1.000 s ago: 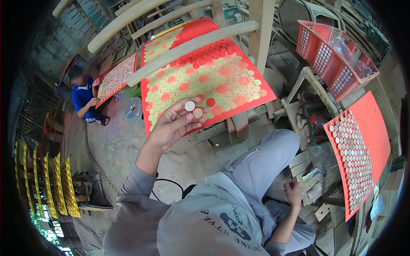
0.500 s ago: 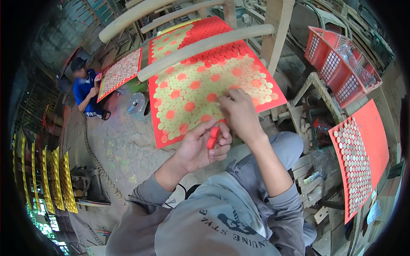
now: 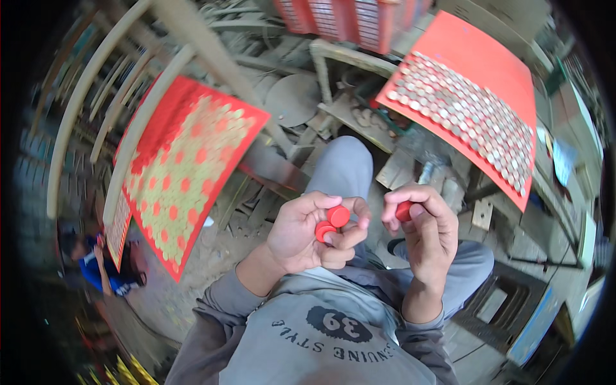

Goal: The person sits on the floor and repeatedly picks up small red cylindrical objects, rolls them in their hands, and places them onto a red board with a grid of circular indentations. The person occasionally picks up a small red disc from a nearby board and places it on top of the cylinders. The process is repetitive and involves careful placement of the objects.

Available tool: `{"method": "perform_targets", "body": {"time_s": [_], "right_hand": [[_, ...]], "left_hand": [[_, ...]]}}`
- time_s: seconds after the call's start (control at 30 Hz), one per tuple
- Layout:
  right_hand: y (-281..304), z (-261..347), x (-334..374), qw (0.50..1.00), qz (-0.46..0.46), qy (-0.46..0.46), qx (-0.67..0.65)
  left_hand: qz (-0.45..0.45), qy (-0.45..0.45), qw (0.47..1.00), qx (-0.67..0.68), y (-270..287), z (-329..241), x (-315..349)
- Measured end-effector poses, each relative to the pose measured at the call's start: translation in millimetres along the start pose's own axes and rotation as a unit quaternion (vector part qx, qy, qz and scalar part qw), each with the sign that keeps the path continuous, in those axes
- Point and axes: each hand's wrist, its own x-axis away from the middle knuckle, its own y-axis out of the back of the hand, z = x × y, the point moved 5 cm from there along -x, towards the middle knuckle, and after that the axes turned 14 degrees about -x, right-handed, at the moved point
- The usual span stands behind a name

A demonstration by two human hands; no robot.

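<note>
We hold our left hand [image 3: 307,236] near the middle of the frame, palm turned up and fingers curled in, gripping at least two red discs [image 3: 338,216]. The upper one lies flat-face toward the camera by the thumb and forefinger; the lower one sits just beneath it, against the bent fingers. How many more may be hidden in the palm, we cannot tell. Just right of centre, our right hand [image 3: 423,234] is raised, thumb and forefinger closed on a single red disc [image 3: 403,210], the other fingers bent. The two hands are near each other but apart.

Below them we see our grey shirt [image 3: 308,346] with dark print, and between them and the top of the frame, a knee in grey trousers [image 3: 343,163].

At the left of the frame, a red-edged board [image 3: 256,118] carries yellow-green discs with red spots scattered among them and a solid red area toward its upper left; a curved wooden bar [image 3: 144,128] crosses in front of it. At the upper right, a red panel [image 3: 478,54] bears close-set rows of pale-topped discs on its lower part. A red plastic basket [image 3: 369,25] is cut off by the top edge. At the lower left, a co-worker [image 3: 96,273] in blue is beside a smaller board of discs [image 3: 125,241].
</note>
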Motion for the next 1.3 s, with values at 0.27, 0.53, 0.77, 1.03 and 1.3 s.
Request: {"method": "perform_targets", "body": {"time_s": [0.27, 0.53, 0.77, 1.03, 1.3], "right_hand": [[64, 48, 24, 0.951, 0.017, 0.019, 0.308], [112, 79, 47, 0.971, -0.036, 0.046, 0.230], [107, 68, 42, 0.926, -0.046, 0.022, 0.374], [104, 50, 29, 0.920, -0.044, -0.012, 0.390], [95, 35, 24, 0.992, -0.045, -0.018, 0.120]], "left_hand": [[-0.072, 0.101, 0.982, -0.143, -18, 33, -88], [-0.049, 0.048, 0.959, -0.276, -20, 41, -134], [-0.183, 0.020, 0.929, -0.320, -19, 52, -147], [-0.190, 0.069, 0.916, -0.346, 6, 44, -132], [-0.215, -0.063, 0.956, -0.188, 35, 32, -111]]}}
